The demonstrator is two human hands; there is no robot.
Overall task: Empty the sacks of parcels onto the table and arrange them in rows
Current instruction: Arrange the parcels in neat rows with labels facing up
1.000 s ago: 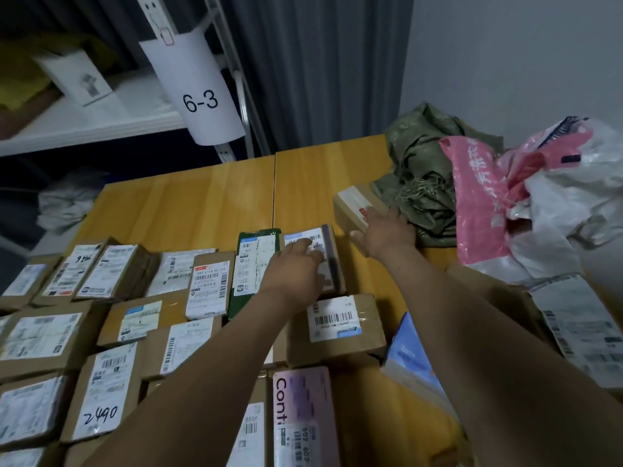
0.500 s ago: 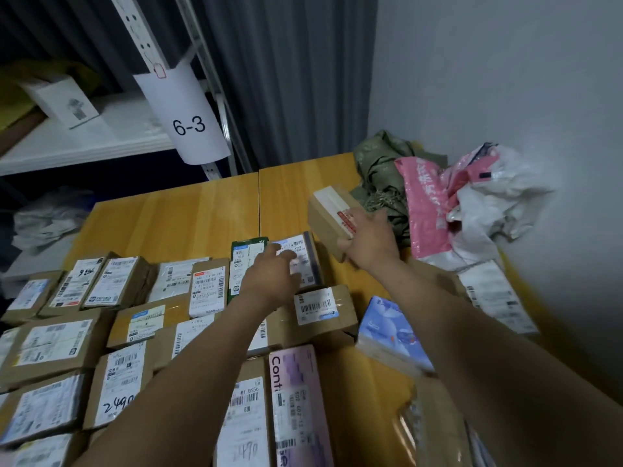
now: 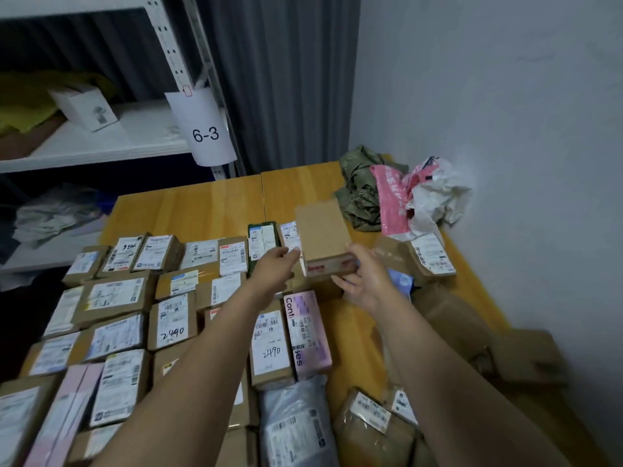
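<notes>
My right hand (image 3: pixel 365 281) grips the near end of a plain brown cardboard box (image 3: pixel 322 235), held above the far right end of the rows. My left hand (image 3: pixel 276 269) reaches beside the box's left edge, fingertips at a small white-labelled parcel (image 3: pixel 290 234); whether it pinches it I cannot tell. Several labelled parcels (image 3: pixel 172 320) lie in rows across the left and middle of the wooden table (image 3: pixel 209 210). Crumpled sacks sit at the far right corner: a green one (image 3: pixel 357 193) and a pink and white one (image 3: pixel 414 197).
Loose parcels lie along the table's right side: a labelled brown one (image 3: pixel 428 254), large brown packets (image 3: pixel 472 335), a grey bag (image 3: pixel 296 423). A shelf rack (image 3: pixel 101 143) with a "6-3" tag (image 3: pixel 205 133) stands behind the table. A wall runs on the right.
My right hand has pulled the brown box from beside the sacks toward me and over the end of the rows. My left hand stayed near the small labelled parcel.
</notes>
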